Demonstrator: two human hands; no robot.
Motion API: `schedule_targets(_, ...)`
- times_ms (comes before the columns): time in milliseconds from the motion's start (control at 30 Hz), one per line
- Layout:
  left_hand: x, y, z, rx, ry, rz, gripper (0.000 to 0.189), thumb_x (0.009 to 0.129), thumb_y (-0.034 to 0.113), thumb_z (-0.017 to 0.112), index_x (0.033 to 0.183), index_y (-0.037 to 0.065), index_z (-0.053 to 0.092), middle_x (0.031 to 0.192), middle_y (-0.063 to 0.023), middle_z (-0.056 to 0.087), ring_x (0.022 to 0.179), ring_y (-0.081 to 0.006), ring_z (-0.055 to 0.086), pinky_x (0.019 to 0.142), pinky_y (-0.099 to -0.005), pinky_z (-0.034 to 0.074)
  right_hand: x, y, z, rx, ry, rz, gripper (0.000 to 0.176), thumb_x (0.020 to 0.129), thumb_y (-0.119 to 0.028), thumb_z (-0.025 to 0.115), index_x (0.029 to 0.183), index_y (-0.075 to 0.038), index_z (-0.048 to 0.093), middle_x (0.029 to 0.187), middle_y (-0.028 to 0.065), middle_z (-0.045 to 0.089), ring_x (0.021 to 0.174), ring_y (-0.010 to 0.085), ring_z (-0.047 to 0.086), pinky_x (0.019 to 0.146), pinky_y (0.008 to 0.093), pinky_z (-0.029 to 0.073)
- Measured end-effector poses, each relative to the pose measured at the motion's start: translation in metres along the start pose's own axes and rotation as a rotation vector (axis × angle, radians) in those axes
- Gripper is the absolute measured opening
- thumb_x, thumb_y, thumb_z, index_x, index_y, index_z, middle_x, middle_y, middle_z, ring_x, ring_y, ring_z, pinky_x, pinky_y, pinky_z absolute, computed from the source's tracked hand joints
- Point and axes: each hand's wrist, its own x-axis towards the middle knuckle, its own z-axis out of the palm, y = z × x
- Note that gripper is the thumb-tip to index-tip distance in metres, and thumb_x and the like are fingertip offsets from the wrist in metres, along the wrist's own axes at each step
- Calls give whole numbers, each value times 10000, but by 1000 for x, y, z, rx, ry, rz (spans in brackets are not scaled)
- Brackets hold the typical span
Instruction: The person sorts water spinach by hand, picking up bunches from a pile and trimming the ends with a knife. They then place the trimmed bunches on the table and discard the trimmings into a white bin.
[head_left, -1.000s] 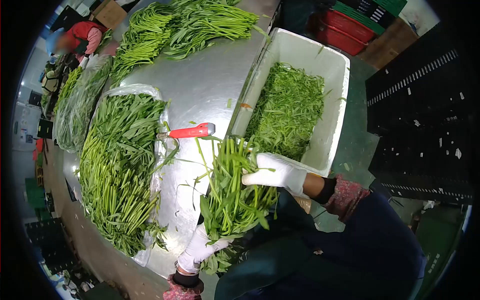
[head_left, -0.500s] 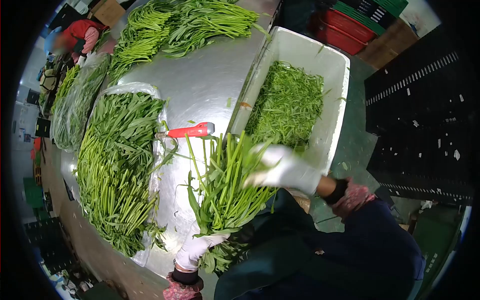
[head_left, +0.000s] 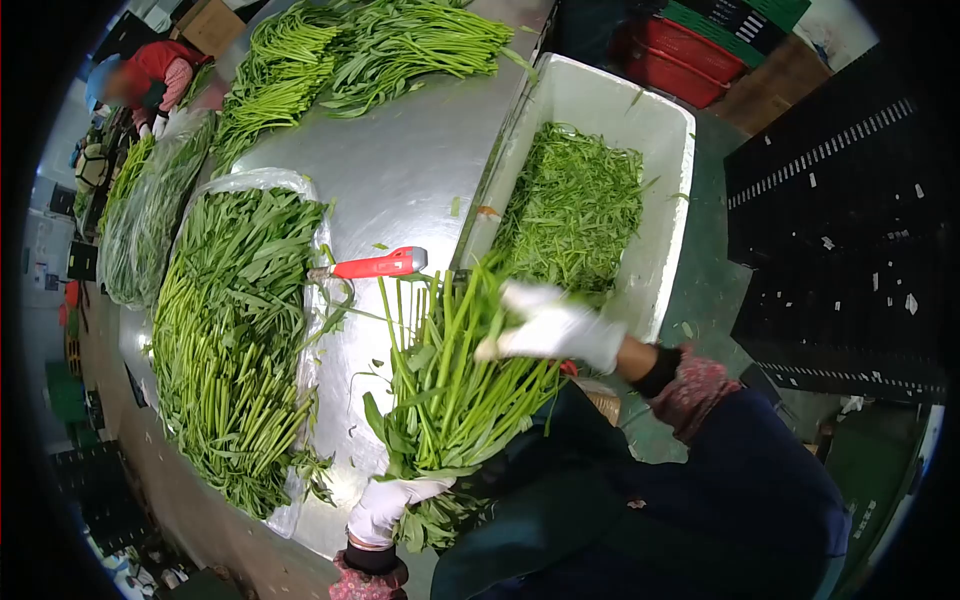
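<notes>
My gloved left hand (head_left: 388,508), near the bottom of the head view, grips the leafy end of a bunch of water spinach (head_left: 462,385). Its fingers are partly hidden by leaves. The cut stems point up toward the tub. At the right side of these stems is my gloved right hand (head_left: 560,328), slightly blurred, with thumb and fingers spread apart against the bunch. Just beyond the stem ends, a red-handled knife (head_left: 375,264) lies on the metal table (head_left: 400,150); its blade end is partly covered by leaves.
A white tub (head_left: 682,190) holds loose leaf trimmings (head_left: 575,205). More water spinach lies on plastic (head_left: 235,330) at left and in piles (head_left: 410,50) at the back. Black crates (head_left: 830,190) stand at right. A co-worker (head_left: 165,80) works at far left.
My right hand has shifted slightly left along the stems, its thumb and fingers now further apart. The left hand keeps its hold on the bunch, almost unmoved.
</notes>
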Motion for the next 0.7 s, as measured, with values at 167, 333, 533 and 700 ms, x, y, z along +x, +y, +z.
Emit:
schedule_targets(167,7,-30,-13,-107,-57,-92,299,912,125,655,1132,-75,686,1191,-152,685,1146,-212,630,1035,-306,457,26,26,9,-334,-290,346,443,914,-384,641,1192,-43,588,1060,182,677,961,277,675,813,342,564)
schedule_targets(333,-9,-4,0,-59,51,-49,282,927,146,619,1063,-83,714,1116,-163,713,1105,-217,655,1012,-316,471,31,145,-30,-180,197,330,317,953,-323,614,1026,-21,675,993,137,710,843,248,679,751,336,561)
schedule_targets(533,5,-14,-7,-279,-82,-2,358,942,89,610,1282,-21,599,1234,-162,660,1174,-220,616,1024,-317,478,2,14,-12,123,-250,-108,458,882,-407,713,1091,-2,664,992,183,688,867,283,681,785,321,537)
schedule_targets(700,5,-17,-6,-332,-7,-61,482,826,-133,658,1287,-45,547,1166,-202,668,1056,-268,672,929,-376,561,2,15,-12,555,-321,-47,466,830,-445,745,1001,-16,687,924,201,671,820,338,661,765,362,522)
